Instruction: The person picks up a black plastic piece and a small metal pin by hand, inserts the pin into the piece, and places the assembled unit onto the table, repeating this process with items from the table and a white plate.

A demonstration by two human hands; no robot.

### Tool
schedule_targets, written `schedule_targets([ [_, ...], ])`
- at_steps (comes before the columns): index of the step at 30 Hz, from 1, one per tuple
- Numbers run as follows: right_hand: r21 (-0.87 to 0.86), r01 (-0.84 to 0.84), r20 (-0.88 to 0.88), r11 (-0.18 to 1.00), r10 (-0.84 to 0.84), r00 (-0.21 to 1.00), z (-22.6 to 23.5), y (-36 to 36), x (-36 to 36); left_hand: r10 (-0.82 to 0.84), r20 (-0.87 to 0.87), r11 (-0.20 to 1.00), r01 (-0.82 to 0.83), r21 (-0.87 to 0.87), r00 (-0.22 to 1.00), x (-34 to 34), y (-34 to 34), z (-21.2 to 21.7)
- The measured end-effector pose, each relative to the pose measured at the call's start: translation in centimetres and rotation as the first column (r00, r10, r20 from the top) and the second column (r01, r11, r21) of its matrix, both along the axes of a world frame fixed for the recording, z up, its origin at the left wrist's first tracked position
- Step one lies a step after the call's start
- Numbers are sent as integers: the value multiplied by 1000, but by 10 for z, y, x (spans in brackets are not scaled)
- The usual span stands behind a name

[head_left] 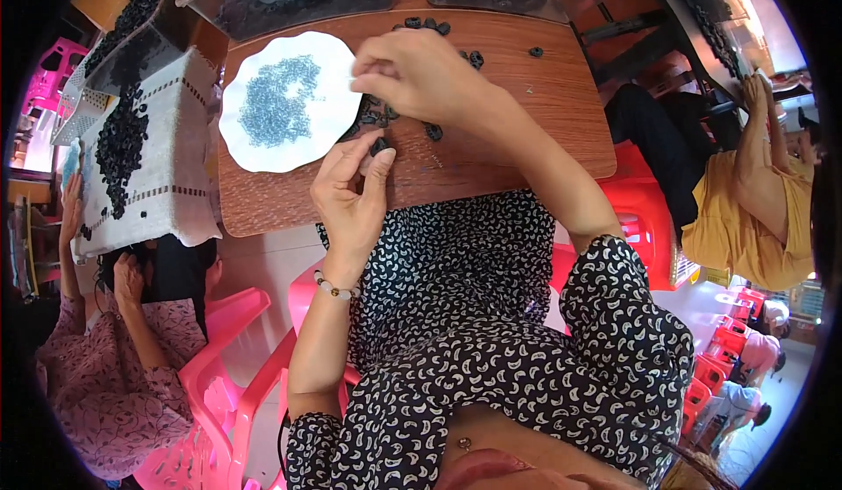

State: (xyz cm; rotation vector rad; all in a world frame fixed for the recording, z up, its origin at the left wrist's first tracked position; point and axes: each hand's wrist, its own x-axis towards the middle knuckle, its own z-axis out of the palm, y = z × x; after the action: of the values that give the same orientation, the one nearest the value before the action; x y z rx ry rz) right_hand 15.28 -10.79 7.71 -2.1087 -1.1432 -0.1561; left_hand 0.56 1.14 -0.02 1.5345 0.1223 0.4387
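Left hand (pixel 346 194) pinches a small black ring-like piece (pixel 379 146); a scalloped white plate (pixel 335 59) lies left of the half-curled right hand (pixel 412 74), contents indiscernible.

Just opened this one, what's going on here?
A person sits at a wooden table, pinching a small black ring-like part between the thumb and fingers of the left hand. The right hand is at the right side of a white wavy-edged plate holding tiny greyish pieces; whether it grips one can't be made out. More black parts lie loose on the tabletop. Other people sit to either side.
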Motion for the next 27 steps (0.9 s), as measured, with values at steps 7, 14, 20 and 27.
schedule_targets([
  [7, -252, 198, -117, 947, -233, 965, -13, -82, -76, 2, 9, 997, -2, 79, 1000, 3, 2, -1],
  [14, -139, 230, -35, 963, -237, 971, -41, -69, -97, 0, 3, 988, 0, 153, 1000, 1, 3, 4],
  [20, -163, 220, -36, 962, -229, 973, -46, -69, -95, -2, 16, 984, -1, 176, 1000, 1, 2, 3],
  [27, -38, 169, -8, 985, -170, 985, -17, -56, -64, 6, 39, 990, -11, 137, 999, 3, 5, -5],
])
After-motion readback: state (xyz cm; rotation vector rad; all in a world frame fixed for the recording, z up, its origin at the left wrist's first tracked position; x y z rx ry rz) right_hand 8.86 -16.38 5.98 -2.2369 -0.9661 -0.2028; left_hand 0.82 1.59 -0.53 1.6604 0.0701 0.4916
